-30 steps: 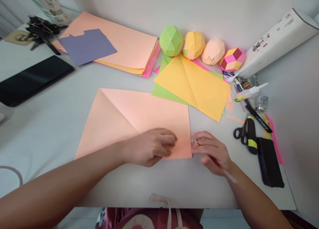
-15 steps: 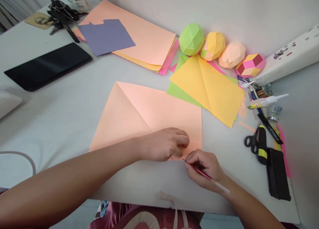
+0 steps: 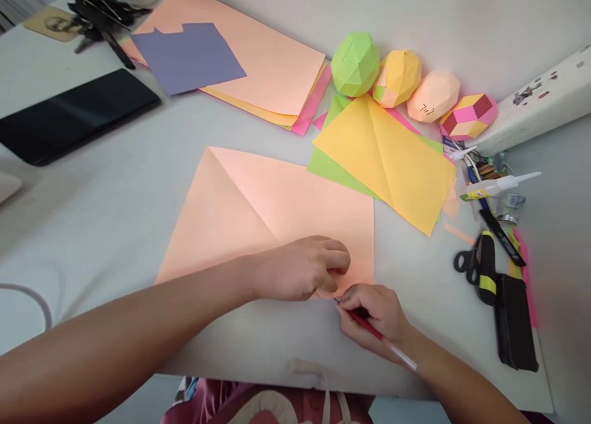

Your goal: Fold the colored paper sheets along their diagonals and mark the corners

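Note:
A large peach sheet of paper (image 3: 314,196) with a diagonal crease lies flat on the table in front of me. My left hand (image 3: 300,269) rests on its near edge, fingers curled down and pressing the paper; what is under the fingertips is hidden. Just to the right, my right hand (image 3: 373,316) is closed around a slim red pen (image 3: 367,323) with a clear back end. The pen's thin dark tip meets the sheet's near edge, close to my left fingertips.
Yellow paper (image 3: 383,159) over green lies behind on the right, below several faceted paper balls (image 3: 355,64). Scissors (image 3: 466,263), a cutter (image 3: 487,267) and a black case (image 3: 514,322) line the right side. At left are a phone (image 3: 78,116) and stacked paper (image 3: 258,55).
My right hand and the pen have shifted slightly left and toward me along the sheet's near edge. My left hand stays in place on the paper. The view has shifted a little.

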The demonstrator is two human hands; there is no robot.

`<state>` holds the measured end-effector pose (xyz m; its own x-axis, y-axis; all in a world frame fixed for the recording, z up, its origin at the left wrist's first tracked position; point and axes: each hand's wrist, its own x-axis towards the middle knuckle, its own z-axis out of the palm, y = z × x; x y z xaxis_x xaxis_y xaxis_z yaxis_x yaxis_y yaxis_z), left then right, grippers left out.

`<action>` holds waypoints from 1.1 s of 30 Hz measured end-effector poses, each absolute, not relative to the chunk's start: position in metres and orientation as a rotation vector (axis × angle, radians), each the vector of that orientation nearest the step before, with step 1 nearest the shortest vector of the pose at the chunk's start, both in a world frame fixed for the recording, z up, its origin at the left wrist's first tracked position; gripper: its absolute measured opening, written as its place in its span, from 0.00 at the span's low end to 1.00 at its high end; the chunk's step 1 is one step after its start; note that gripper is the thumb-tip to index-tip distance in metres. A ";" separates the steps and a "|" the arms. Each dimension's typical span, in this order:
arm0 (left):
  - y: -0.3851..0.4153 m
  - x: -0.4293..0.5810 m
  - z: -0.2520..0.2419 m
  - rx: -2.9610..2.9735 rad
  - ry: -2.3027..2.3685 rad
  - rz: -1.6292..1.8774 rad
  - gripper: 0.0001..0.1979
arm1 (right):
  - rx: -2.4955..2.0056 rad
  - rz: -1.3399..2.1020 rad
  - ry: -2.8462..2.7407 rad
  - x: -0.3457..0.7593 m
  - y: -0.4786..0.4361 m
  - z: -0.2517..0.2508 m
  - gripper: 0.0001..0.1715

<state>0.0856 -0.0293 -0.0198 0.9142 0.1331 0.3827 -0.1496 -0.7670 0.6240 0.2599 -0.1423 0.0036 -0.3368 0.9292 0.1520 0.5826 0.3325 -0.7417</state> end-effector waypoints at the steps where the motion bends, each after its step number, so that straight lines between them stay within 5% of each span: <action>1: -0.029 0.086 -0.020 2.386 -0.009 0.536 0.17 | -1.321 0.791 -2.030 0.260 -0.142 0.003 0.12; 33: -0.030 0.085 -0.019 2.379 0.002 0.508 0.15 | -1.311 0.811 -2.045 0.264 -0.147 -0.007 0.11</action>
<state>0.0853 -0.0296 -0.0194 0.9233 0.1372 0.3586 -0.1345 -0.7591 0.6369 0.2642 -0.1472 -0.0071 -0.3553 0.9242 0.1404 0.5769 0.3349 -0.7450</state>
